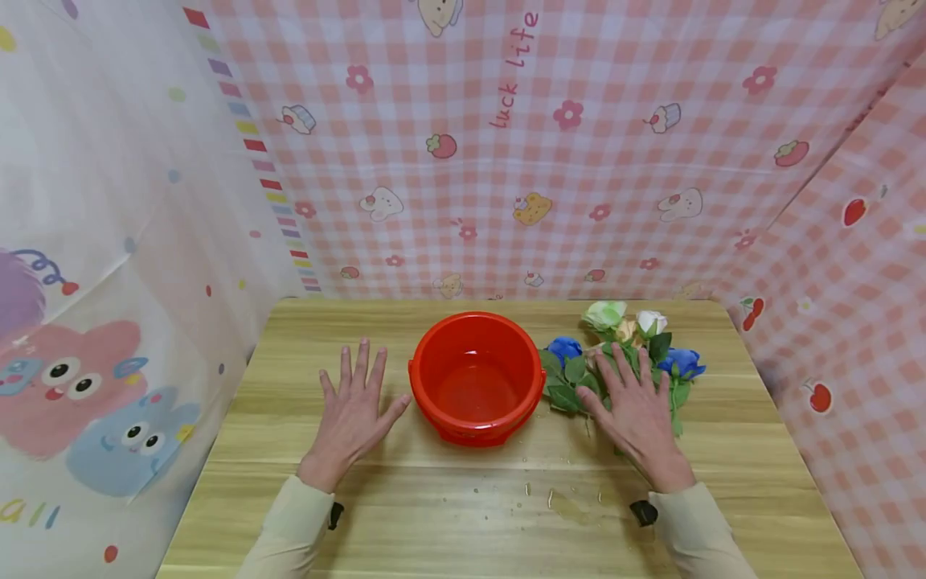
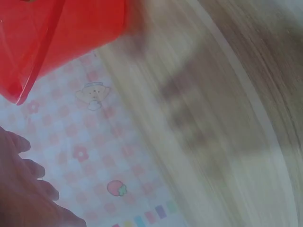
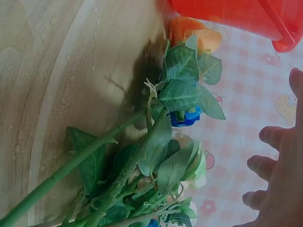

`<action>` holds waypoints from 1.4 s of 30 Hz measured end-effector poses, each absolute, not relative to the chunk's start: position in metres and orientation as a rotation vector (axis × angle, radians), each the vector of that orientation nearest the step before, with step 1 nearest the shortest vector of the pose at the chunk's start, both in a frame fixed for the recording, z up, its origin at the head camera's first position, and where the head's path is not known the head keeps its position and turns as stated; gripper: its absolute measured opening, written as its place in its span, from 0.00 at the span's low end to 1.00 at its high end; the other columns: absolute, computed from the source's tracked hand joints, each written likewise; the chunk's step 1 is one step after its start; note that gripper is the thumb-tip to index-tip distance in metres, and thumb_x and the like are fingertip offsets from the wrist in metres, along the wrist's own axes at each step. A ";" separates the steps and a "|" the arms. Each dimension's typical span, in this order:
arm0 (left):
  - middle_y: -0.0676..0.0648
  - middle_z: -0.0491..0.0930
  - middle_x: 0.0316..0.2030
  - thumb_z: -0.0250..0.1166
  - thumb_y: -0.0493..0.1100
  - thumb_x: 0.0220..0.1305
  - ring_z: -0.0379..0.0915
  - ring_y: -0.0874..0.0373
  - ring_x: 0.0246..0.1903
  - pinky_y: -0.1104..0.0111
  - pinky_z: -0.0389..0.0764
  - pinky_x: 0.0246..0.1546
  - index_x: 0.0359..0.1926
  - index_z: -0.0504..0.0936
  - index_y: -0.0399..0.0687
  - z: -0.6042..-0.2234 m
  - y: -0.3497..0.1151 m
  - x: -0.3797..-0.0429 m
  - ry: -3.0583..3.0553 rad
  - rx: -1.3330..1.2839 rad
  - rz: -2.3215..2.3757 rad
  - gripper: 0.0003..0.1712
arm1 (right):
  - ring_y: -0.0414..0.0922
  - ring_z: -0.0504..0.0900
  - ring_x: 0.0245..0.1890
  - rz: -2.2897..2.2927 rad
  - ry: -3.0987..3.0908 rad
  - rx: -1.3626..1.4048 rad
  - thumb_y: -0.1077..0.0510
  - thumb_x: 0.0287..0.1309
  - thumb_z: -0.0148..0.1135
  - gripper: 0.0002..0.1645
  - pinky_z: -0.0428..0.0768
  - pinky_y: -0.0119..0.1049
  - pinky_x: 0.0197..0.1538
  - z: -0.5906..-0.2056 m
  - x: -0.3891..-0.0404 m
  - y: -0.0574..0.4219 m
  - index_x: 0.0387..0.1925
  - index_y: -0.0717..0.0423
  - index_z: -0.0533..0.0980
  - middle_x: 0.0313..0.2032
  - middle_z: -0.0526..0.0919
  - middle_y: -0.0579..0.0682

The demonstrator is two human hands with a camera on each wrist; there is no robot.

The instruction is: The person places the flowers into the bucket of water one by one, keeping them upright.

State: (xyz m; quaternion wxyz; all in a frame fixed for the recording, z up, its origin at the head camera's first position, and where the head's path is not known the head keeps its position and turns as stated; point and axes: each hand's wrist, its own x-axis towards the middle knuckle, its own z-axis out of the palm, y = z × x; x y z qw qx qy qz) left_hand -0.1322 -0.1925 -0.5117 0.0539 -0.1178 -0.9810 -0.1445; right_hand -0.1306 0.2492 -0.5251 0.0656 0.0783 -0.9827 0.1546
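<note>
A red plastic bucket (image 1: 473, 430) stands mid-table with its inside facing up, a shiny wet-looking gleam at the bottom. To its left, my left hand (image 1: 352, 418) spreads its fingers flat, thumb pointing toward the bucket wall, holding nothing. My right hand (image 1: 637, 414) is spread the same way over a bunch of flowers, hiding part of it. The bunch has blue roses (image 1: 681, 363), a white rose (image 1: 651, 323) and a pale green bloom (image 1: 604, 314). In the right wrist view, thorny green stems (image 3: 61, 172) and an orange bloom (image 3: 196, 35) show below the fingers.
Water drops and a small puddle (image 1: 567, 507) lie on the wooden table (image 1: 405, 523) in front of the bucket. A pink checked cloth (image 1: 470, 177) hangs behind the table's back edge, and a white printed cloth (image 1: 166, 265) hangs along the left side.
</note>
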 end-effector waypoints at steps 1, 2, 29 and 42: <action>0.37 0.38 0.82 0.53 0.69 0.72 0.31 0.30 0.79 0.23 0.37 0.67 0.83 0.50 0.43 -0.511 -0.191 -0.132 -2.975 -0.361 -0.439 0.52 | 0.71 0.38 0.79 0.465 -2.961 0.232 0.27 0.72 0.46 0.49 0.40 0.80 0.69 -0.525 -0.130 0.251 0.82 0.49 0.56 0.81 0.51 0.61; 0.37 0.38 0.82 0.53 0.69 0.72 0.31 0.30 0.79 0.23 0.37 0.67 0.82 0.51 0.43 -0.510 -0.190 -0.132 -2.970 -0.363 -0.437 0.52 | 0.71 0.38 0.79 0.465 -2.962 0.228 0.27 0.72 0.46 0.49 0.40 0.81 0.69 -0.524 -0.130 0.252 0.82 0.50 0.56 0.81 0.50 0.60; 0.44 0.41 0.83 0.51 0.70 0.72 0.28 0.35 0.80 0.27 0.38 0.70 0.83 0.51 0.47 -0.502 -0.150 -0.131 -2.976 -0.473 -0.554 0.51 | 0.72 0.44 0.78 0.763 -2.870 0.093 0.36 0.77 0.46 0.45 0.47 0.75 0.71 -0.528 -0.112 0.292 0.81 0.59 0.53 0.79 0.54 0.66; 0.47 0.45 0.83 0.51 0.70 0.72 0.34 0.34 0.80 0.28 0.39 0.71 0.83 0.52 0.45 -0.506 -0.147 -0.131 -2.965 -0.474 -0.547 0.51 | 0.73 0.59 0.72 1.326 -2.810 -0.216 0.36 0.79 0.41 0.43 0.60 0.70 0.69 -0.525 -0.105 0.314 0.80 0.62 0.55 0.75 0.59 0.72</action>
